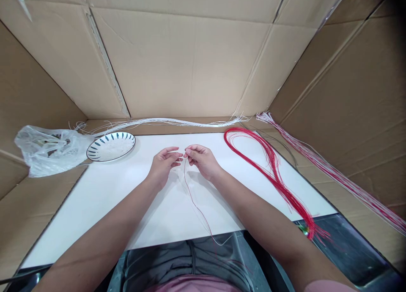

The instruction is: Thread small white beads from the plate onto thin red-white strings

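Over the middle of the white board, my left hand and my right hand are held up close together, fingertips almost meeting. A thin red thread hangs from the pinched thumb and forefinger of my right hand. It runs down past the board's front edge to my lap, where its tail looks white. My left thumb and fingers are curled together beside the thread's upper end; whatever they grip is too small to make out.
A bundle of red threads lies looped on the board at right. White threads stretch along the back. Red and white strands run along the right wall. At left are a patterned plate and a plastic bag. Cardboard walls surround the board.
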A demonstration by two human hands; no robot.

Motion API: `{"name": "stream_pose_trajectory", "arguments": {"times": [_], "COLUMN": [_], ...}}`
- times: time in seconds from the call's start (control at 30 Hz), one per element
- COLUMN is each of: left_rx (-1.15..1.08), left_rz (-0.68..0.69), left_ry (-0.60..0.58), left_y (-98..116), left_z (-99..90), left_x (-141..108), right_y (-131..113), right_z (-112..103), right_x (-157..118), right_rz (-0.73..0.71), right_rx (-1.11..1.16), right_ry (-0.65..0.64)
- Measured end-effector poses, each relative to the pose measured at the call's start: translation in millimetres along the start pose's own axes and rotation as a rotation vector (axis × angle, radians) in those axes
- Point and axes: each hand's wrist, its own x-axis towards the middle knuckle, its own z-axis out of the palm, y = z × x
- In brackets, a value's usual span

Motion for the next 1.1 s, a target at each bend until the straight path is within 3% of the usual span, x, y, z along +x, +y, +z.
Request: {"name": "stream_pose_trajectory", "arguments": {"times": [0.17,0.57,0.93,1.1], "left_rx": [-0.072,-0.082,-0.026,0.039], "left_rz": [0.035,0.03,-0.137,-0.109], "left_ry": [0.021,-0.075,-0.308,-0.243], "left_y": [3,3,6,4], "left_z": [-1.5,0.2,4.3,6.1], "left_x": [2,-3,-13,-12], "right_y": [3,3,3,2], "right_z": [1,1,-3,-1], "right_x": [0,0,1,0], "right_rz": [0.043,0.035,0.01,0.027], "right_rx": [-0.037,-0.085,-0.091,-0.086], "right_ry": [-0.012,0.028,0.062,0.065]}}
